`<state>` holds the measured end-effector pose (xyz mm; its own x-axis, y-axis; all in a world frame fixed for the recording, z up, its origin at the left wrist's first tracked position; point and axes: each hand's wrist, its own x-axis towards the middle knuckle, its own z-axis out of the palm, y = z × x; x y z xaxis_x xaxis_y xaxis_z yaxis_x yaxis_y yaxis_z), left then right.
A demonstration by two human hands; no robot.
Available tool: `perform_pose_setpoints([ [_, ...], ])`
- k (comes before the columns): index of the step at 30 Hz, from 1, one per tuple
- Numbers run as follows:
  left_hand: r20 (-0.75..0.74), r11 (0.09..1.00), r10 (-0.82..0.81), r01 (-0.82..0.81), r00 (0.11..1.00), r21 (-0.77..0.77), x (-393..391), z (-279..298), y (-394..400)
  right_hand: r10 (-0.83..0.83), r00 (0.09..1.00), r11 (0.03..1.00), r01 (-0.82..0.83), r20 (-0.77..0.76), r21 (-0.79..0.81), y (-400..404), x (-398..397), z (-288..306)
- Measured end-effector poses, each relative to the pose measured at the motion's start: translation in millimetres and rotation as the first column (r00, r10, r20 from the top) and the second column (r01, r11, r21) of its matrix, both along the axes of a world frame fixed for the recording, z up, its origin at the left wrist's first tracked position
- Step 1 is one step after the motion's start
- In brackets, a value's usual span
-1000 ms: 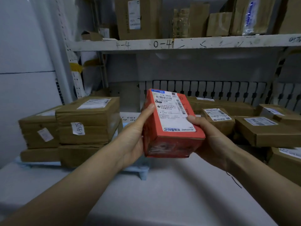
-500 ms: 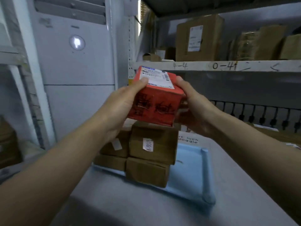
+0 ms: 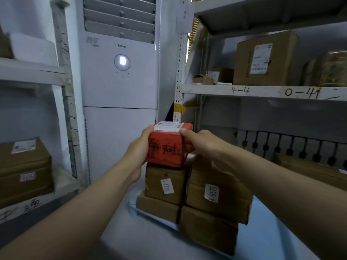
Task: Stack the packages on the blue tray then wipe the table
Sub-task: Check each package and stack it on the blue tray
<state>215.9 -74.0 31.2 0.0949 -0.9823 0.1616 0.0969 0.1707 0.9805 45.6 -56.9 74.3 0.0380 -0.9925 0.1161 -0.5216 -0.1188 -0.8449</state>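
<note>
Red package (image 3: 166,147) with a white shipping label sits atop the left brown parcel (image 3: 165,184) of the stack on the blue tray (image 3: 133,205). Left hand (image 3: 139,147) and right hand (image 3: 201,142) grip its sides, fingers curled around it.

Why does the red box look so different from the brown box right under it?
The red box is bright red with dark print; the brown box is plain cardboard. The red box has its white label on top; the brown box has a small tag on its front. Both hands, left hand and right hand, grip the red box; nothing grips the brown box.
</note>
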Motion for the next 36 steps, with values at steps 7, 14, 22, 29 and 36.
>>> perform_pose_setpoints([
  [7, 0.105, 0.992, -0.040, 0.027, 0.994, 0.121, -6.1, -12.1, -7.8, -0.063, 0.993, 0.997, 0.059, -0.101, -0.040, 4.9, -19.9, -8.4],
  [14, 0.101, 0.997, -0.020, 0.012, 0.995, 0.075, -14.0, -21.6, -2.8, -0.192, 0.981, 0.935, 0.181, -0.006, -0.304, 31.1, -45.7, -22.7],
  [22, -0.005, 0.993, 0.109, -0.109, 0.994, 0.046, -27.6, -64.7, 9.9, -0.422, 0.870, 0.653, 0.487, 0.255, -0.581, 91.2, -113.1, -107.2],
  [29, -0.024, 0.985, 0.169, -0.168, 0.985, 0.046, -35.6, -59.9, 10.4, -0.405, 0.887, 0.777, 0.461, 0.221, -0.428, 90.2, -137.5, -122.1],
  [36, 0.012, 0.987, 0.149, -0.150, 0.989, 0.059, -29.1, -64.3, 7.6, -0.141, 0.980, 0.884, 0.061, -0.141, -0.463, 78.4, -114.4, -81.2],
])
